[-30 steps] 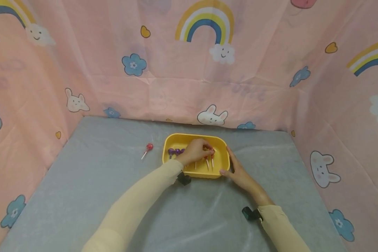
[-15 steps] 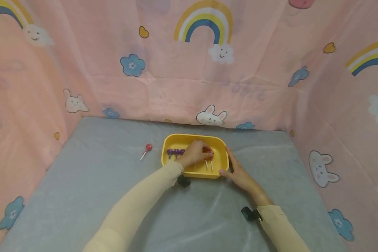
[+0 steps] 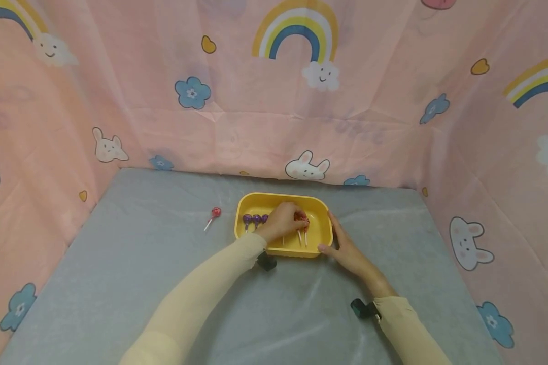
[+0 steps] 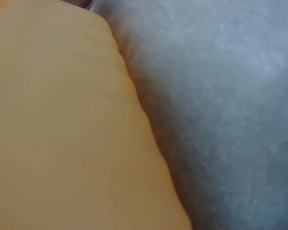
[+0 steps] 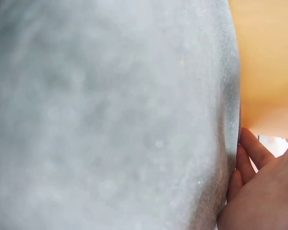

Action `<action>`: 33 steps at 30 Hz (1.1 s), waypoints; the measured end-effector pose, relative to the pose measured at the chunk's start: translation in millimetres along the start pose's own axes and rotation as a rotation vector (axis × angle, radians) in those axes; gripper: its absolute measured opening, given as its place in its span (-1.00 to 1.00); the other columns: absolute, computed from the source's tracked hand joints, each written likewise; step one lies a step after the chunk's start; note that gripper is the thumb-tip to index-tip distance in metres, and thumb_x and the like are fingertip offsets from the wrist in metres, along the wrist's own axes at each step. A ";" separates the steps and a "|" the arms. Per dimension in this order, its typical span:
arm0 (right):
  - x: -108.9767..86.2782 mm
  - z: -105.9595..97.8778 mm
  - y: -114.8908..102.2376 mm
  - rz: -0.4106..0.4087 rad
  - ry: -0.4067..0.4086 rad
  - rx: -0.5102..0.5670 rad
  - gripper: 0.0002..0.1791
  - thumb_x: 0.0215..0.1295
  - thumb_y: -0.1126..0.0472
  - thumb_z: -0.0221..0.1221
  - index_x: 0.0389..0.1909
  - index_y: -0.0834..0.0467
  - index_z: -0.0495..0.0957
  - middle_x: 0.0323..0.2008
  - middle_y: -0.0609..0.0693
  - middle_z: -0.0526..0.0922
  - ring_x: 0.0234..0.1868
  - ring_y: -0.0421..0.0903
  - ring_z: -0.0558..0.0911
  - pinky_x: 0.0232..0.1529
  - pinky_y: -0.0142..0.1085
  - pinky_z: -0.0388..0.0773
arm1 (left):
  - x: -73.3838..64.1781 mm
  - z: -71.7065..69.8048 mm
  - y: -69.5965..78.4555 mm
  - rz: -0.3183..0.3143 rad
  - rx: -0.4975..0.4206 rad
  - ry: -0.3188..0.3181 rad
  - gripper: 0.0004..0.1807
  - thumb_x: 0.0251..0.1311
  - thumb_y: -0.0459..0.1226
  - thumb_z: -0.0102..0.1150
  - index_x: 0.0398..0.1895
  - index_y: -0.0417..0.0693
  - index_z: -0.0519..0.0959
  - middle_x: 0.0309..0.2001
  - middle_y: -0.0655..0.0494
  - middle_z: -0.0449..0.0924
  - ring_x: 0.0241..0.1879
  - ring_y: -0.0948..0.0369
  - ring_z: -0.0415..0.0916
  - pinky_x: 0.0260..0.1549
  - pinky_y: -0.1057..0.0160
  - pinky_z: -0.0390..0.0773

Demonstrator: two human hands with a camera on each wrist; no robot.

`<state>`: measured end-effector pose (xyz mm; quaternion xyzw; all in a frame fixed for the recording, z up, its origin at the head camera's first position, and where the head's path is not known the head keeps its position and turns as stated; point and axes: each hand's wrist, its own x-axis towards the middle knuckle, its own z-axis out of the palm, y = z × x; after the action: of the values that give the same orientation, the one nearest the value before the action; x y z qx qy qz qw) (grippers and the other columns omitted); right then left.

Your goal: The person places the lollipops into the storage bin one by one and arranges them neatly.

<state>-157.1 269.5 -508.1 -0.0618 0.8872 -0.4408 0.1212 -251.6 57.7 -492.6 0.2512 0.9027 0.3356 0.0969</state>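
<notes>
My left hand [image 3: 279, 223] reaches into a yellow plastic box [image 3: 318, 205] in the head view, thumb and fingers pinching a red lollipop [image 3: 306, 222] near its candy end. Beside it, another white lollipop stick [image 3: 299, 236] shows, its top partly covered by my fingers. Several purple lollipops [image 3: 257, 219] lie in a row at the box's left, partly hidden by that hand. My right hand [image 3: 350, 256] holds the box's right front corner, thumb at the front rim and fingers along the right side. The right wrist view shows fingers [image 5: 252, 146] against the yellow wall; the box wall [image 4: 72, 124] fills much of the left wrist view.
A single red lollipop [image 3: 216, 212] lies on the grey tablecloth [image 3: 164, 253], left of the box. Pink patterned curtains [image 3: 237, 132] stand behind the table and at both sides. Both forearms extend in over the table's front.
The pinched red lollipop has shifted slightly, its stick now closer to the one beside it. Both hands and the box stay almost where they were.
</notes>
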 end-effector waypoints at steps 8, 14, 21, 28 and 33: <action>-2.3 0.9 -3.4 0.024 0.001 -0.018 0.07 0.33 -0.10 0.22 0.55 -0.35 -0.41 0.63 0.04 -0.26 0.61 0.22 -0.14 0.49 0.35 -0.13 | -0.1 2.8 -1.2 0.002 0.065 0.014 -0.77 0.21 -0.04 0.34 -0.23 0.04 0.74 -0.28 0.22 0.69 -0.25 0.28 0.46 -0.11 0.35 0.53; -2.8 1.0 -3.7 0.023 0.001 -0.008 0.08 0.33 -0.09 0.22 0.56 -0.34 -0.40 0.63 0.02 -0.27 0.61 0.20 -0.14 0.50 0.34 -0.13 | -2.6 2.4 0.2 -0.001 0.095 0.020 -0.76 0.20 -0.03 0.35 -0.22 0.04 0.74 -0.26 0.20 0.68 -0.22 0.25 0.44 -0.05 0.30 0.49; -3.0 0.6 -3.8 0.021 -0.002 -0.007 0.09 0.32 -0.09 0.24 0.56 -0.32 -0.41 0.63 0.04 -0.27 0.61 0.22 -0.14 0.49 0.35 -0.12 | -4.6 3.0 -0.6 -0.006 0.125 0.029 -0.72 0.16 -0.03 0.39 -0.17 0.04 0.73 -0.21 0.19 0.66 -0.15 0.23 0.42 0.04 0.24 0.48; -1.8 1.3 -2.0 0.012 0.007 -0.006 0.08 0.32 -0.09 0.23 0.56 -0.34 -0.39 0.63 0.03 -0.27 0.61 0.20 -0.15 0.51 0.33 -0.15 | -9.6 -1.8 4.6 -0.048 0.145 0.042 -0.65 0.11 -0.02 0.42 -0.12 0.00 0.72 -0.15 0.14 0.66 -0.07 0.18 0.43 0.12 0.20 0.47; -1.3 1.5 -2.0 0.021 0.009 -0.013 0.08 0.31 -0.12 0.23 0.56 -0.34 -0.39 0.63 0.03 -0.26 0.61 0.21 -0.13 0.50 0.33 -0.14 | -11.0 -2.8 5.7 -0.072 0.174 0.074 -0.61 0.05 0.03 0.45 -0.17 -0.01 0.73 -0.21 0.14 0.66 -0.11 0.18 0.44 0.08 0.18 0.47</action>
<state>-155.4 267.4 -507.2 -0.0511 0.8911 -0.4341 0.1216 -240.9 54.1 -486.7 0.2134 0.9399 0.2613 0.0531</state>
